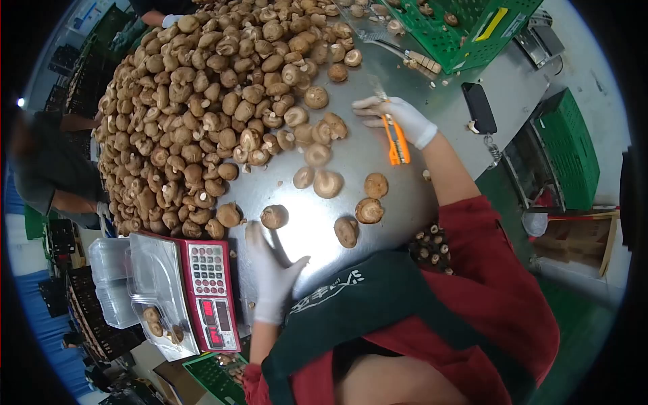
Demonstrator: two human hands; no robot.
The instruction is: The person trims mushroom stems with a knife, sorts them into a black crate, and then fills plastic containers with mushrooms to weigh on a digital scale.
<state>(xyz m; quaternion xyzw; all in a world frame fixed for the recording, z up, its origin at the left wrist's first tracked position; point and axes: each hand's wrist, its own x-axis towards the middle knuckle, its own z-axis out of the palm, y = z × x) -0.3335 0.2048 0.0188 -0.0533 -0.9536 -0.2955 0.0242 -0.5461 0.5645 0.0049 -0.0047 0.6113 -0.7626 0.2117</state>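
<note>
My right hand [405,120], in a white glove, grips an orange utility knife [396,140], its blade pointing toward the far side of the table. My left hand [273,278], also gloved, is held open by the scale, thumb spread from the fingers. Just beyond its fingertips sits a shiitake mushroom [274,217]. Between my hands several loose mushrooms lie on the metal table [304,237], among them one with its pale underside up [328,183] and a brown one [346,231] closer to me. A large heap of shiitake mushrooms [202,101] covers the far left.
A red scale [210,290] at my left bears a clear plastic tray [154,270] with a few mushrooms, beside stacked clear boxes [111,280]. A green crate [466,40], a wood-handled tool [424,62] and a phone [479,108] are at far right. Another person [54,169] stands left.
</note>
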